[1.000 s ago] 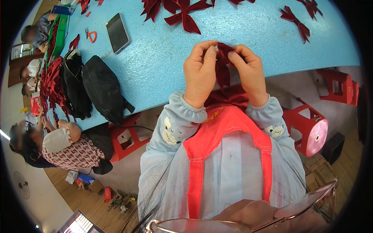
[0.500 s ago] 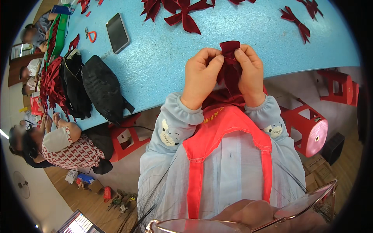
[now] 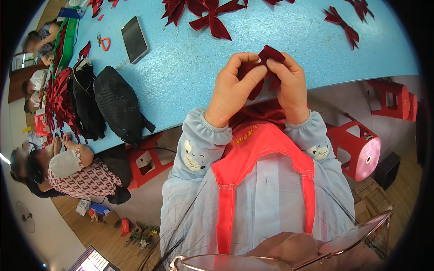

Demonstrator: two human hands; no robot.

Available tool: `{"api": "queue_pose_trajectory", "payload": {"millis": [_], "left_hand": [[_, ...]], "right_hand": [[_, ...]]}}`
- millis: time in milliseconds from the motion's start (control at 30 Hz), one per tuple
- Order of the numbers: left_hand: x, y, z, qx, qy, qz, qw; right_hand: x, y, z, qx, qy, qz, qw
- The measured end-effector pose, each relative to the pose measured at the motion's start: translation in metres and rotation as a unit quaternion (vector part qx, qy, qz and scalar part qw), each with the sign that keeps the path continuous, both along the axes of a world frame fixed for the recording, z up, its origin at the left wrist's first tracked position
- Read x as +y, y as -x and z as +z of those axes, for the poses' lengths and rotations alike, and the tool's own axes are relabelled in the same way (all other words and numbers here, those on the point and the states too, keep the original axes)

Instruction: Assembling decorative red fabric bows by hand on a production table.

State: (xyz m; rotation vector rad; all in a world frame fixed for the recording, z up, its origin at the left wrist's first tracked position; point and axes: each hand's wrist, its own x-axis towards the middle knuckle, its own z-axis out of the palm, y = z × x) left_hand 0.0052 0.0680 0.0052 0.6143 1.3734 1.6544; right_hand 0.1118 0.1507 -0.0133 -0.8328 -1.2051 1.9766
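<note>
Well, a blue table (image 3: 181, 81) spreads to twelve o'clock, a red stool (image 3: 350, 149) at the hands' four. Above the table's near edge, left hand (image 3: 230, 88) and right hand (image 3: 291, 86) pinch a dark-red ribbon (image 3: 272, 53), folded end toward one, long axis roughly one-to-seven.

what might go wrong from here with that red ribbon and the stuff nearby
The dark red velvet ribbon, held between the left hand and right hand, might slip or lose its shape if either grip loosens. The black mesh pouch reaches the edge of the blue speckled table, so a nudge might send it off.
</note>
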Motion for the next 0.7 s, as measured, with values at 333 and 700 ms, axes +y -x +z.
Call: {"api": "queue_pose_trajectory", "payload": {"millis": [333, 700], "left_hand": [[-0.003, 0.013, 0.018, 0.165, 0.103, -0.12, 0.973], [-0.019, 0.014, -0.012, -0.122, -0.065, 0.091, 0.986]], "right_hand": [[0.005, -0.004, 0.003, 0.025, 0.044, 0.019, 0.999], [0.008, 0.008, 0.008, 0.068, 0.043, -0.145, 0.986]]}}
